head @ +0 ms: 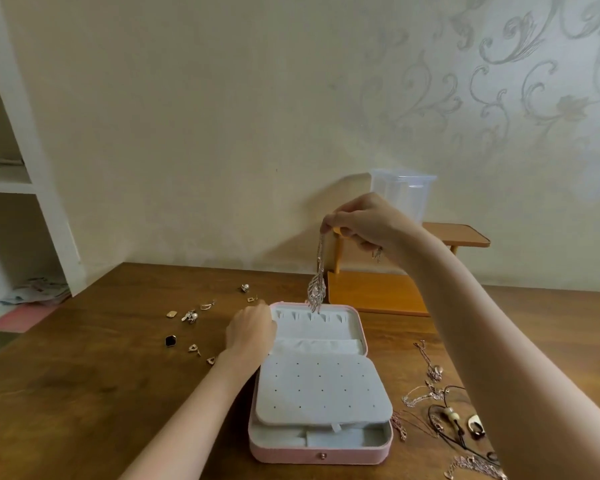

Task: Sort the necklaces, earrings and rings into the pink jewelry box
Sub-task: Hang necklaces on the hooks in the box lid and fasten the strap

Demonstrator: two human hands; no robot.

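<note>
Wooden table [84, 393], patterned wall [499, 81], white shelf [25, 181]

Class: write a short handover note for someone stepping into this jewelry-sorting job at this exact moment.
Right hand: pinches a silver feather-pendant necklace, dangling over the hooks in the lid of the open pink jewelry box.
Left hand: rests on the box's left lid edge; grip unclear.
Done: nothing visibly stored; the grey perforated earring panel is bare.
Left: hang this necklace; small earrings and rings lie left of the box, tangled rose-gold chains right.
</note>
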